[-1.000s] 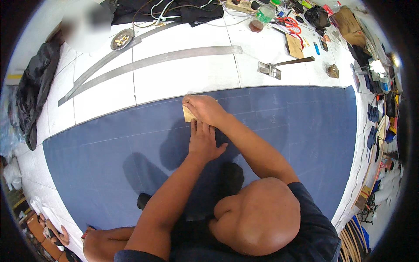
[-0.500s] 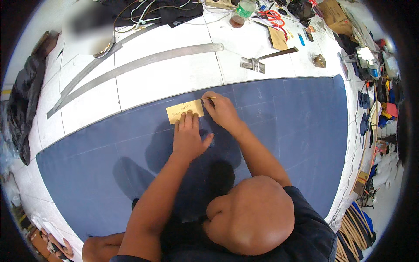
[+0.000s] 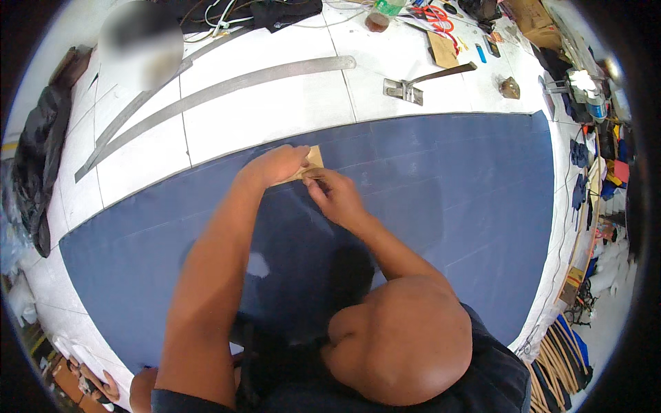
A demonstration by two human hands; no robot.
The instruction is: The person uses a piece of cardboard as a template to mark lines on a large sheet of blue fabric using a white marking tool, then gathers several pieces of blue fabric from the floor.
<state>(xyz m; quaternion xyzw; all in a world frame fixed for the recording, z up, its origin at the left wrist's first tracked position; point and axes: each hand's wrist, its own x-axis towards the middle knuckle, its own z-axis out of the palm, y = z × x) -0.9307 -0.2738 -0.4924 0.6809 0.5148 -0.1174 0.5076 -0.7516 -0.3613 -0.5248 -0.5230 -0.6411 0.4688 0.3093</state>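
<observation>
A wide sheet of dark blue fabric (image 3: 482,199), ruled with faint pale lines, lies spread before me. Near its far edge is a small yellow-tan card (image 3: 315,157), largely covered by my hands. My left hand (image 3: 277,166) rests on the card, its fingers extended across it toward the right and pressing it down. Close beside it, at the card's near edge, my right hand (image 3: 339,197) is closed in a pinch round a thin pencil-like stick (image 3: 313,179). Only a little of the stick shows, and its tip is hard to make out.
Beyond the fabric, on white tiles, lie a long curved grey ruler (image 3: 227,91) and a metal tool with a long handle (image 3: 406,89). Farther back are red-handled scissors (image 3: 441,20), a bottle (image 3: 379,17), a blue lighter (image 3: 480,53) and dark cloth with cables (image 3: 282,14).
My left hand has moved up and left over the card, now covering most of it. My right hand has come down and left from the card's right side to its near edge.
</observation>
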